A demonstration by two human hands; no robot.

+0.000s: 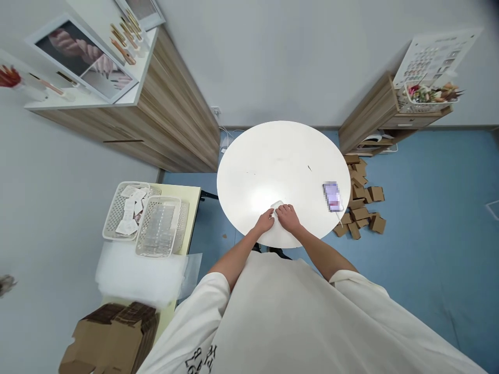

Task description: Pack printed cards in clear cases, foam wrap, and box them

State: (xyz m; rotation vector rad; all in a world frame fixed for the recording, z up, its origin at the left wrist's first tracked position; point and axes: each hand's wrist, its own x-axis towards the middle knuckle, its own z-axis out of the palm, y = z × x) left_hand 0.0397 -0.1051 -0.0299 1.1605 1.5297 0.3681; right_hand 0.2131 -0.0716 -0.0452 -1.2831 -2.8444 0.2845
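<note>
Fingers of your left hand and right hand are resting, bent, at a small white piece; whether they are pinching it cannot be told. The piece is lying between your hands near your edge of the round table, one end showing just beyond your fingertips, neither hand sitting clearly nearer. Your hands are hiding its long axis. It is looking pale, faint against the white surface.
</note>
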